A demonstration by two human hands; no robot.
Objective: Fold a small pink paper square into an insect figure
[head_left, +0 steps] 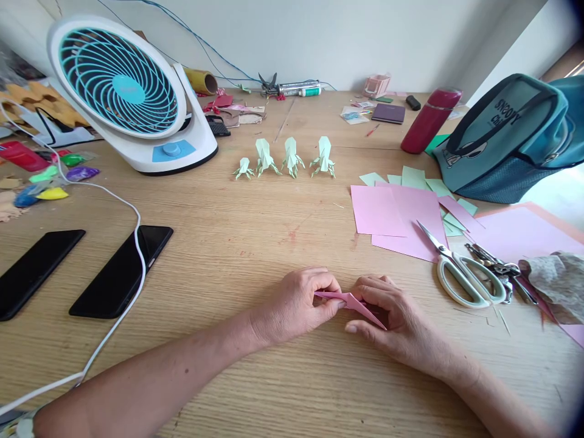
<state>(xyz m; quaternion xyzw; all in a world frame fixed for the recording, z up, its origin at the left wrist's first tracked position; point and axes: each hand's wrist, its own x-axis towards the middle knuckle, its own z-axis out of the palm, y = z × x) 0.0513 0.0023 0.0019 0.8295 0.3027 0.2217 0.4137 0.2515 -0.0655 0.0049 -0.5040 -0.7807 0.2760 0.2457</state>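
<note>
A folded piece of pink paper (364, 311) is held just above the desk (228, 243), toward its near edge. The left hand (301, 304) pinches its left end between thumb and bent forefinger; the right hand (392, 310) is half open, fingers curled against the far side and thumb spread away, the paper's pointed end between them. Toward the right edge lie pink sheets (383, 210) with scissors (443, 250) overlapping one corner. Farther back, four pale green paper figures (291, 155) stand in a row, the smallest at left. Two black phones (118, 274) lie toward the left edge, a white cable (114, 198) crossing one. A fan (128, 91) occupies the far left corner; a red flask (431, 121) and teal bag (502, 140) stand toward the far right.
</note>
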